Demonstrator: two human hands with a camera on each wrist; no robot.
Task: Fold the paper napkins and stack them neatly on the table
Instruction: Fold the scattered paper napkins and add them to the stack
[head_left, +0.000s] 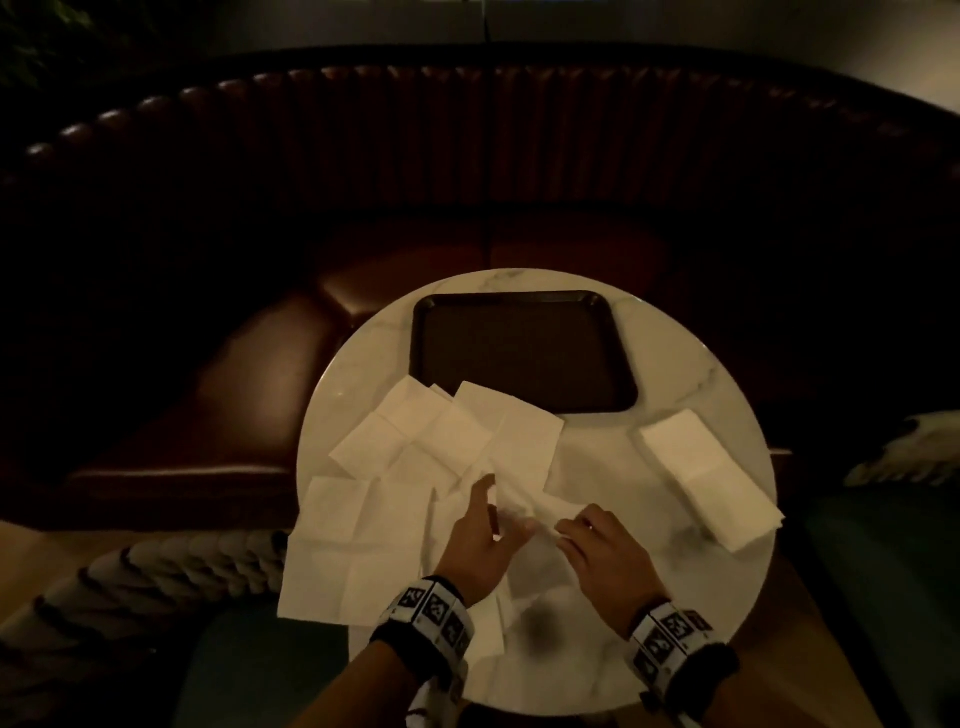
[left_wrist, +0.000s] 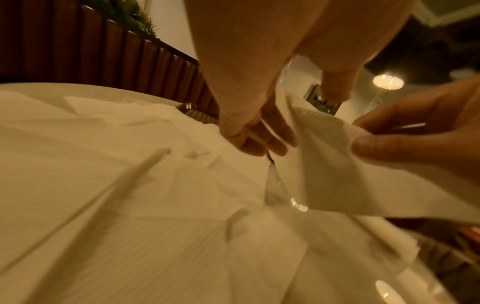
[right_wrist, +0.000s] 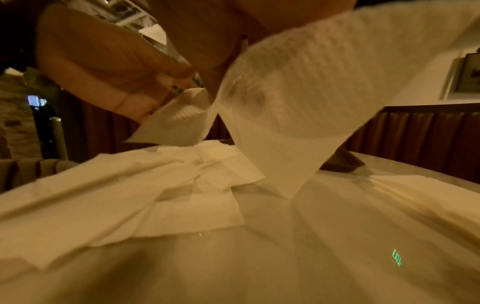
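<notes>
A white paper napkin (head_left: 537, 512) is lifted off the round marble table (head_left: 649, 597), held between both hands near the front middle. My left hand (head_left: 483, 530) pinches one corner of it between thumb and fingers, seen in the right wrist view as the left hand (right_wrist: 109, 67) on a small corner flap. My right hand (head_left: 602, 551) pinches the other side, and the napkin (right_wrist: 311, 92) hangs from it with a lower corner touching the table. In the left wrist view the napkin (left_wrist: 337, 164) stretches between my left fingers (left_wrist: 259, 142) and the right hand (left_wrist: 415, 135).
Several unfolded napkins (head_left: 363, 545) lie overlapping on the table's left and middle. A stack of folded napkins (head_left: 711, 478) sits at the right edge. A dark tray (head_left: 519, 297) stands at the back, and a brown padded bench (head_left: 260, 389) curves behind the table.
</notes>
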